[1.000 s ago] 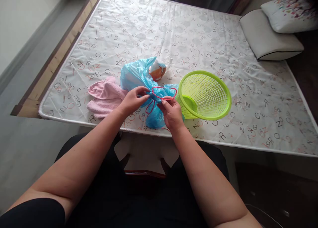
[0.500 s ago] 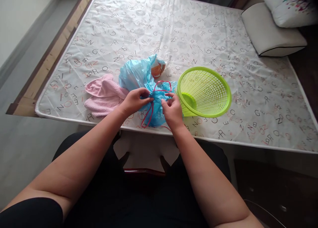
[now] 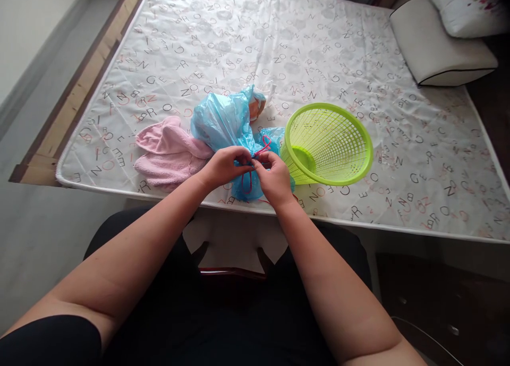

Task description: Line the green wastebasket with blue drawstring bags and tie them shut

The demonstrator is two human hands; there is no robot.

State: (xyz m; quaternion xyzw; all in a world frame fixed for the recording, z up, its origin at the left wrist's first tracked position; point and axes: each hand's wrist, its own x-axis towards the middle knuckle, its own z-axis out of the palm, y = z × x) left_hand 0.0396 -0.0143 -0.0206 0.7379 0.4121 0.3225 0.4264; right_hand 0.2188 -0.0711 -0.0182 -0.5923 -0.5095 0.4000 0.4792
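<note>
A blue plastic bag lies on the mattress with its neck gathered in front of me. A thin red drawstring loops above my fingers, and another loop of it hangs below them. My left hand is closed, thumb and fingers pinching the string at the bag's neck. Right beside it, my right hand pinches the same spot, its fingertips meeting the left ones. The exact grip is partly hidden by the fingers. An orange-brown item shows at the bag's far side.
Close to my right hand, a lime-green plastic basket lies tipped with its mouth towards me. A pink cloth is heaped on the left. The letter-printed mattress carries pillows at the far right. Its front edge runs just before my lap.
Both hands have come together at the bag's neck, the left moving right. The upper red loop has become smaller and narrower, and the lower loop has shifted right.
</note>
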